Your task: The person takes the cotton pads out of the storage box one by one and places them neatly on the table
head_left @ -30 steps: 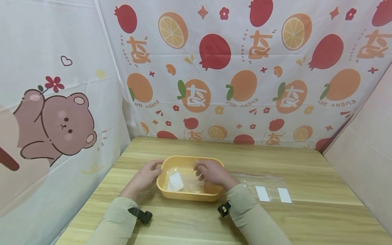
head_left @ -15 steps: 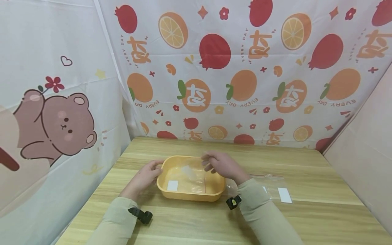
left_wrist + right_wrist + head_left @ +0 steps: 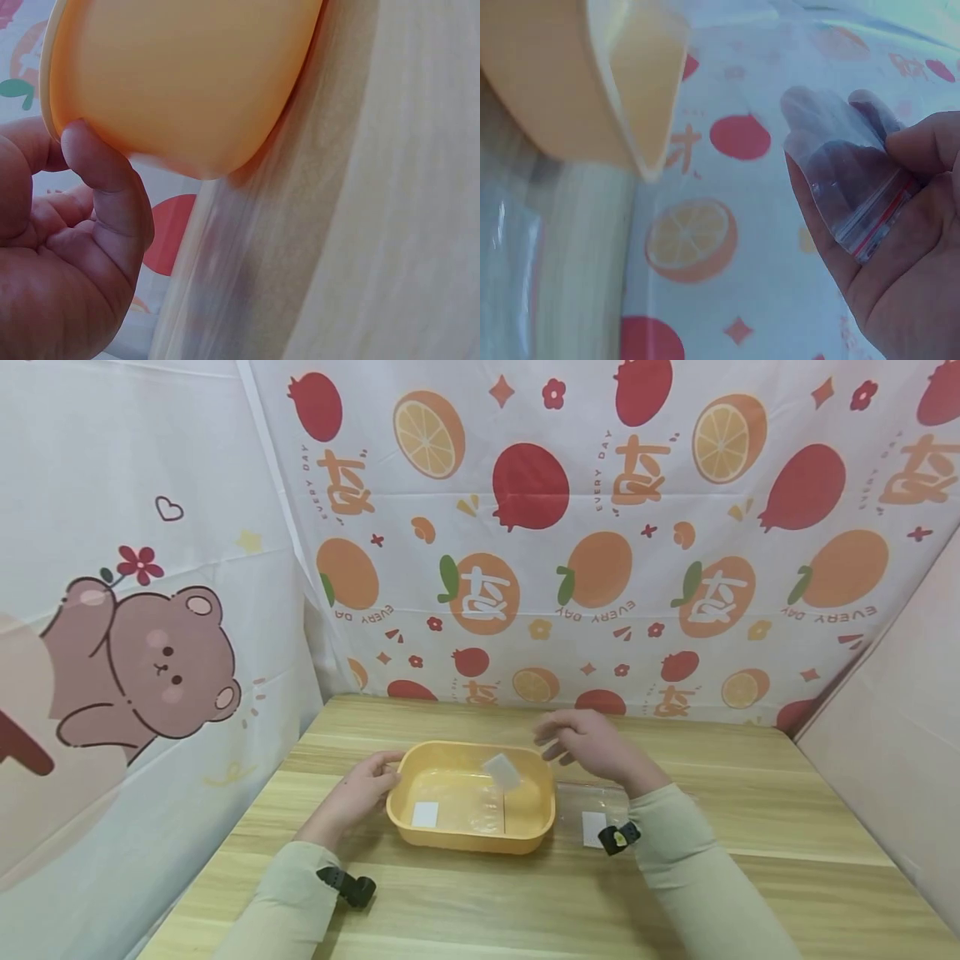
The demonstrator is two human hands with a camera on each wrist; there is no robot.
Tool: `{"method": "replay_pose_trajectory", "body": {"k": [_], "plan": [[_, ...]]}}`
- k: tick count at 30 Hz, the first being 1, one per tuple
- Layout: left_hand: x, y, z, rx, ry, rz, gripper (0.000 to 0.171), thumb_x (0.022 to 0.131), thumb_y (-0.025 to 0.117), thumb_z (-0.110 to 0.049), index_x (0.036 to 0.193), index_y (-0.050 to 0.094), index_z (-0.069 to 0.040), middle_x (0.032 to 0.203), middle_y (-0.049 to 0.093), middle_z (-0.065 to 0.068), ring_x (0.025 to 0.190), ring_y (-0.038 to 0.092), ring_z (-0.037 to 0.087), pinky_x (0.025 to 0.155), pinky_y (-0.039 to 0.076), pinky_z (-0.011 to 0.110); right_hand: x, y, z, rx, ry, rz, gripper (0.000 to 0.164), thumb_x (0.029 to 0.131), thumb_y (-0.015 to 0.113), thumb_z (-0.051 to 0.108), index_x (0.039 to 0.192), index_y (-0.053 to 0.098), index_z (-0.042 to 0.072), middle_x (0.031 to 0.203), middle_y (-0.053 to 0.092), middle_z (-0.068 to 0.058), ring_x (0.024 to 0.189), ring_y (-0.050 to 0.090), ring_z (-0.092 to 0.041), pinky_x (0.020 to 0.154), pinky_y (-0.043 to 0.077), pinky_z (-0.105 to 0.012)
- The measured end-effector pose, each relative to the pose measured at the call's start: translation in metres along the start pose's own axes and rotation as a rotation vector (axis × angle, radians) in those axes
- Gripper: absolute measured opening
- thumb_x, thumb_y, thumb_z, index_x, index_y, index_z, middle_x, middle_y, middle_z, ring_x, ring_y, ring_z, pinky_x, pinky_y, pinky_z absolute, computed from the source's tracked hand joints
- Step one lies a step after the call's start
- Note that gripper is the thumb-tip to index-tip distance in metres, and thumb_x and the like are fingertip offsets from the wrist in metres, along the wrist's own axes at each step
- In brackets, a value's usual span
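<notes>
My left hand (image 3: 363,793) pinches the left end of the rim of a yellow plastic tub (image 3: 471,843), thumb and fingertips on the wall in the left wrist view. Over the tub's far right rim is my right hand (image 3: 596,747). It holds a clear zip-lock bag (image 3: 851,176) with a red seal line, thumb on top and fingers behind the film. That bag's white label (image 3: 502,772) hangs tilted above the inside of the tub. On the tub's floor lies another clear bag, with a white label (image 3: 424,814) at its left and a red seal line at its right.
Right of the tub, a clear zip-lock bag with a white label (image 3: 593,828) lies flat on the wooden table (image 3: 480,902), partly under the right forearm. A fruit-print curtain (image 3: 675,635) stands behind the table, with a bear-print curtain (image 3: 180,660) at the left.
My right hand has moved right and up out of the tub, drawing one labelled bag off the other. The right forearm now hides bags seen earlier on the table. My left hand stays at the rim.
</notes>
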State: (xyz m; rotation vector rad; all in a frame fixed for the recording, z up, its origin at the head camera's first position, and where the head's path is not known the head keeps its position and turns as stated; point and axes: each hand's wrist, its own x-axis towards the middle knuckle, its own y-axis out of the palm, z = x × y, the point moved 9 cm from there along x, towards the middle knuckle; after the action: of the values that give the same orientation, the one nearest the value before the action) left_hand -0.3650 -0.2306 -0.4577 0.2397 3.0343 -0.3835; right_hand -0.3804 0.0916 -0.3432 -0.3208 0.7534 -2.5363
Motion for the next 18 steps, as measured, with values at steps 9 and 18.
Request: {"method": "replay_pose_trajectory", "body": {"k": [9,18], "plan": [[0.001,0.0,0.002,0.01,-0.009,0.001,0.05,0.103,0.05,-0.011,0.151,0.039,0.0,0.107,0.054,0.019,0.083,0.059,0.024,0.069,0.056,0.034,-0.019,-0.04,-0.009,-0.049,-0.013,-0.036,0.033,0.105,0.041,0.008,0.119,0.07,0.011,0.11,0.07,-0.01,0.092,0.073,-0.028,0.076,0.06,-0.041],[0.002,0.0,0.002,0.001,-0.006,0.005,0.051,0.104,0.05,-0.013,0.152,0.038,-0.001,0.11,0.053,0.021,0.086,0.06,0.026,0.072,0.057,0.036,-0.035,-0.072,-0.016,-0.094,0.002,-0.062,0.03,0.107,0.043,0.012,0.123,0.068,0.011,0.116,0.068,-0.014,0.093,0.072,-0.025,0.078,0.059,-0.041]]}}
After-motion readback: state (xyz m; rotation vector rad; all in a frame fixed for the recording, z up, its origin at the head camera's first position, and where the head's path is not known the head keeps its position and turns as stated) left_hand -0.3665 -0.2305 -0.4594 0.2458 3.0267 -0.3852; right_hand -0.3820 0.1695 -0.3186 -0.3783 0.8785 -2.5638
